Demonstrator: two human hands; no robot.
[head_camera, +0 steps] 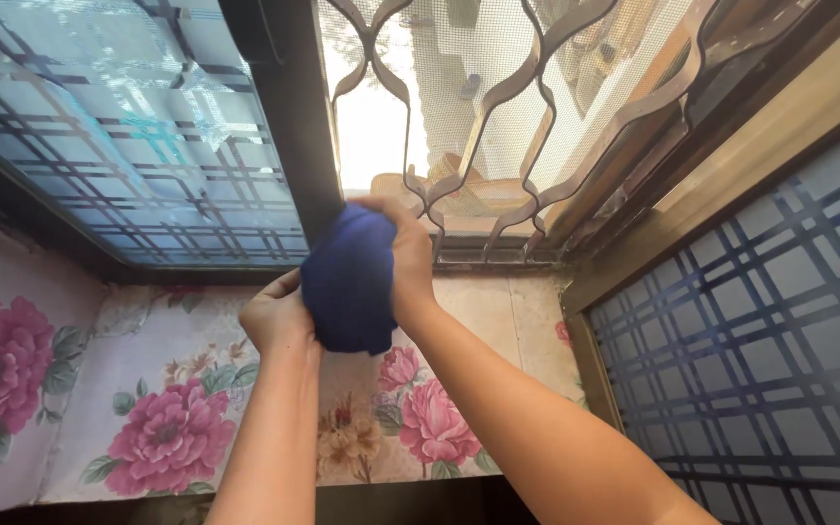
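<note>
Two bare forearms rise from the bottom edge of the view and meet at one dark blue cloth [349, 279], bunched into a thick wad above a flowered window sill [177, 408]. Below and to either side of the hands the sill lies flat, papered with pink blossoms and green leaves, and it gives the widest open room, mostly to the left of the left forearm. To the right of the right forearm the room is tighter, where a brown frame post [590, 365] stands near the elbow.

One left hand [276, 316] is curled in a loose fist against the lower left side of the cloth, thumb uppermost, fingers folded under and gripping it. One right hand [402, 255] is bent sharply at the wrist and wraps over the top and right side of the cloth, fingers clenched around the wad.

Just beyond the hands stands one ornate metal grille [498, 107] of curved bars, backed by fine mesh, with bright daylight behind it. One dark upright frame bar [289, 117] runs down just behind the cloth. Two frosted panes with a crossed-line pattern flank the opening: the left pane [128, 146] and the right pane [760, 331].
</note>
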